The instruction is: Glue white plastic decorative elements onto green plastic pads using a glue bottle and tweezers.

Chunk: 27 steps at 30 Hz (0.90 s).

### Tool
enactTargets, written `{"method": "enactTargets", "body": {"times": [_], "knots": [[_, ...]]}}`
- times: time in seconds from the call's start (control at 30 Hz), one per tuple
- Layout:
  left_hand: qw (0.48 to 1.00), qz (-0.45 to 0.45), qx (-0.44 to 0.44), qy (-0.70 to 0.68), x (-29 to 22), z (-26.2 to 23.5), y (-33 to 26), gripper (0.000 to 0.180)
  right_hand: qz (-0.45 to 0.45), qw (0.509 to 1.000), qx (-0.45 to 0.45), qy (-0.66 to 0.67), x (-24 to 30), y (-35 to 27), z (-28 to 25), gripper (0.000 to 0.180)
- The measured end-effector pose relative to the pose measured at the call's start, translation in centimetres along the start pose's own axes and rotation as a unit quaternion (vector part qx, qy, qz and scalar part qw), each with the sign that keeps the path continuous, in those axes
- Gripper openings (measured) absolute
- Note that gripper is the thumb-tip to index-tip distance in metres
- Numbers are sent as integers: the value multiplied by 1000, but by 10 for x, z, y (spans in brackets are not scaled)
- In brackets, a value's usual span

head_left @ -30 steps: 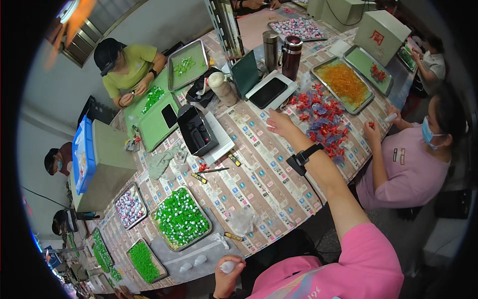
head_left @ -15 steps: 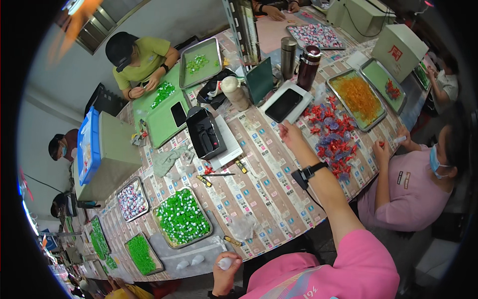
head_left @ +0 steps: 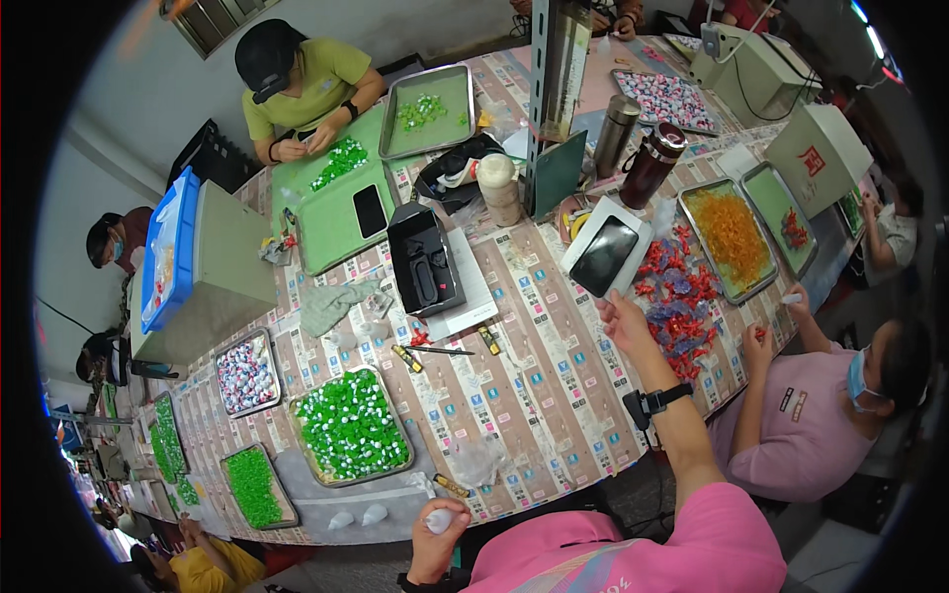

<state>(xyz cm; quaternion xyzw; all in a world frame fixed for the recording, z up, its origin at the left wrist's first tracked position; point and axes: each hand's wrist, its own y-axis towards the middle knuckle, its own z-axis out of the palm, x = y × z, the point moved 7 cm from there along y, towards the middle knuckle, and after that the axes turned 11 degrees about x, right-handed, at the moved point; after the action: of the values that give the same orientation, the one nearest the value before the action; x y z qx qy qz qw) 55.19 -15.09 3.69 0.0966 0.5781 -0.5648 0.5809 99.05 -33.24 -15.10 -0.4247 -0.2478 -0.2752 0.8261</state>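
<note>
Low at the table's front edge, my left hand [head_left: 435, 539] is closed round a small white squeeze bottle [head_left: 440, 520]. My right hand [head_left: 629, 322] reaches forward, its fingers curled at the near edge of a white tray [head_left: 639, 237]. A black phone [head_left: 605, 254] lies on that tray. Part of the fingertips is hard to make out against it. Just right of this hand spreads a heap of red and purple plastic pieces [head_left: 682, 326]. Two more small white bottles [head_left: 374, 514] lie on the table left of my left hand.
Trays of green-and-white pieces [head_left: 356, 425], green pieces [head_left: 254, 486] and orange pieces [head_left: 727, 237] stand around. A black box [head_left: 423, 259], a dark red thermos [head_left: 652, 163] and a metal post [head_left: 539, 109] rise mid-table. A co-worker in pale pink [head_left: 801, 415] sits close at right.
The white tray with the phone has come nearer and turned, together with my right hand, baring small items behind it. My left hand keeps its bottle. The whole view has shifted.
</note>
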Motion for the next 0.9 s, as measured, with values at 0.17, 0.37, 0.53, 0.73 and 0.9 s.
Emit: {"method": "enactTargets", "body": {"times": [0.17,0.37,0.53,0.73,0.9], "knots": [[1000,-16,-21,-12,-4,-6,5,16,61,895,-116,-425,49,-30,5,31],[999,-23,-26,-20,-6,-8,14,17,-343,749,-48,-565,144,15,85,20],[999,-17,-35,-3,-13,-5,16,17,-380,556,-130,-728,171,89,124,18],[993,-47,-93,50,-23,0,5,15,-215,476,-216,-825,166,136,126,31],[992,-72,-100,36,-24,1,5,16,-173,448,-236,-845,159,148,122,31]]}}
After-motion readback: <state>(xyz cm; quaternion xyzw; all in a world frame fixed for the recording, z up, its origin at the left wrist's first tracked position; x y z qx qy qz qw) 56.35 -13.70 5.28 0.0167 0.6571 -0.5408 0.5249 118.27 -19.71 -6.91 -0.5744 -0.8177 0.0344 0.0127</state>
